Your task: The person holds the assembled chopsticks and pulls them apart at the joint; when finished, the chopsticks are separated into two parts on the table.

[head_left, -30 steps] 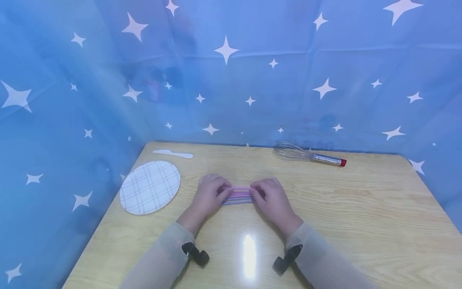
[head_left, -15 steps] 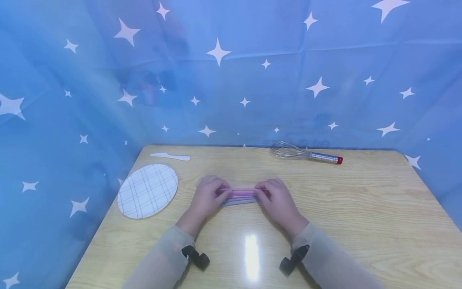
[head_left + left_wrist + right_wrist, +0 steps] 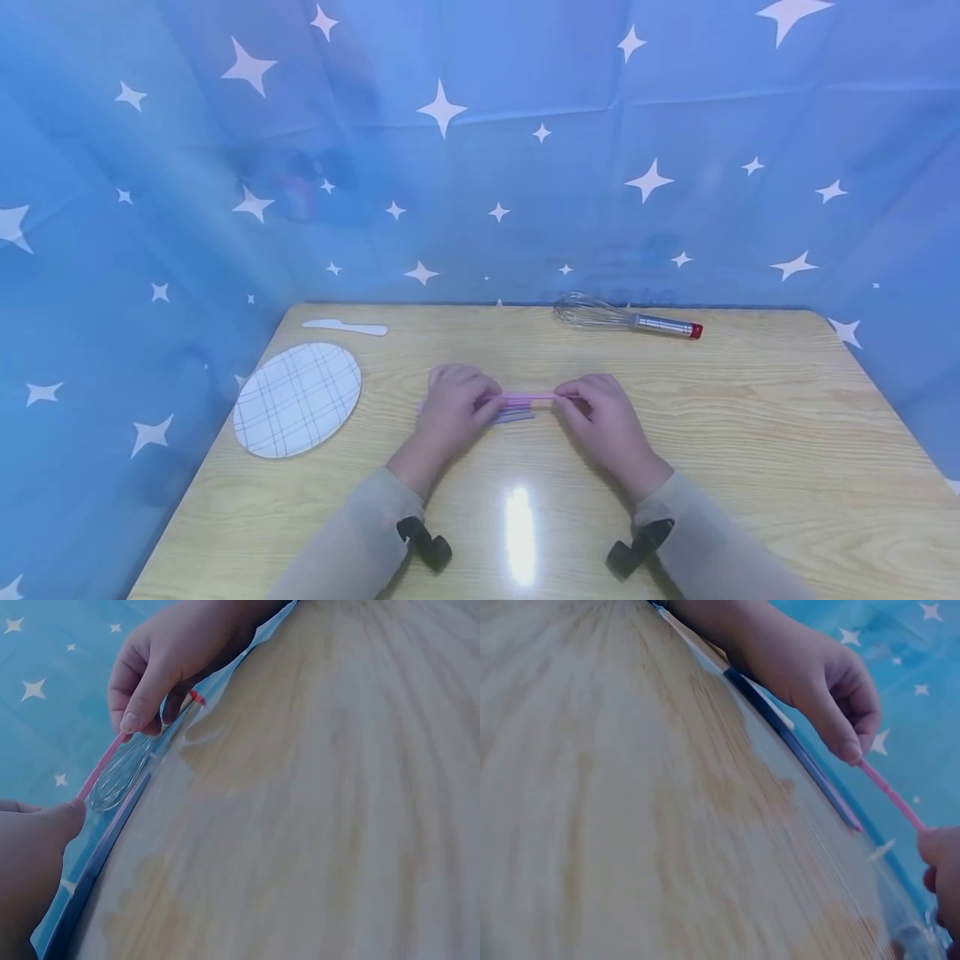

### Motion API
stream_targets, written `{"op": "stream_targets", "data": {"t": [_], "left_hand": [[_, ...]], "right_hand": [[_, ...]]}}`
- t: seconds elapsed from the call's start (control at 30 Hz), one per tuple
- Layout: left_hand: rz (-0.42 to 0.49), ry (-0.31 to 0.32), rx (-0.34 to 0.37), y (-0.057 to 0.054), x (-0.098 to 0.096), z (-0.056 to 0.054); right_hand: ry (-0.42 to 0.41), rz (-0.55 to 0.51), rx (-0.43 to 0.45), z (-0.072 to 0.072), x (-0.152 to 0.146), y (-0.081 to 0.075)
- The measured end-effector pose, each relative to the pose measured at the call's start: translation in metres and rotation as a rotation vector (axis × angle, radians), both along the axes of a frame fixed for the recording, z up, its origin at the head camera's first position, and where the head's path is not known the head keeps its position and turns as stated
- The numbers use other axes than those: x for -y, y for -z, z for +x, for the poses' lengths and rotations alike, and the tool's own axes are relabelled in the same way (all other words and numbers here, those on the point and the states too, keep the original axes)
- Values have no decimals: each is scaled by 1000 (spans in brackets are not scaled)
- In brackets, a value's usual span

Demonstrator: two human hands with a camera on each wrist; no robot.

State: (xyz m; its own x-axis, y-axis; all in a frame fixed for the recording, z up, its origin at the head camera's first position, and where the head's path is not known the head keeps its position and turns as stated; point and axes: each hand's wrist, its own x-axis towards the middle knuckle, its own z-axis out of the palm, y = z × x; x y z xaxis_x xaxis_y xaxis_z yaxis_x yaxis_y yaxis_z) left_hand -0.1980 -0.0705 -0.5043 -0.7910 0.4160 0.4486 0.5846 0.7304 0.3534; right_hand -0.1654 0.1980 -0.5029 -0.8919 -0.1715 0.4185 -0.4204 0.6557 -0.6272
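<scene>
In the head view, my left hand (image 3: 452,410) and my right hand (image 3: 606,421) pinch the two ends of a thin pink straw (image 3: 529,395) over the middle of the table. The left wrist view shows this straw (image 3: 100,768) stretched between both hands, raised above the tabletop. Several other straws, pink, purple and bluish grey (image 3: 514,417), lie side by side on the wood beneath my left hand, which partly hides them. Their right ends stop short of my right hand. From the right wrist view, the lying straws (image 3: 817,776) appear as a dark low edge below the held one.
An oval white plate with a checked pattern (image 3: 297,400) lies at the left of the wooden table (image 3: 750,433). Behind it is a white plastic knife (image 3: 345,327). A wire whisk (image 3: 628,318) with a red-tipped handle lies near the back edge, before a blue star-printed curtain (image 3: 495,158).
Both hands have shifted right, with the right hand moving farther and off the lying straws. The pink straw has come away to the right, and the right ends of the other straws now show.
</scene>
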Motion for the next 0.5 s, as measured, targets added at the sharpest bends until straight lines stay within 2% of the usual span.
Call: {"op": "stream_targets", "data": {"t": [0.2, 0.5], "left_hand": [[28, 6, 11, 0, -26, -1], [49, 67, 4, -4, -60, -4]], "right_hand": [[50, 11, 43, 2, -20, -2], [119, 42, -1, 3, -55, 0]]}}
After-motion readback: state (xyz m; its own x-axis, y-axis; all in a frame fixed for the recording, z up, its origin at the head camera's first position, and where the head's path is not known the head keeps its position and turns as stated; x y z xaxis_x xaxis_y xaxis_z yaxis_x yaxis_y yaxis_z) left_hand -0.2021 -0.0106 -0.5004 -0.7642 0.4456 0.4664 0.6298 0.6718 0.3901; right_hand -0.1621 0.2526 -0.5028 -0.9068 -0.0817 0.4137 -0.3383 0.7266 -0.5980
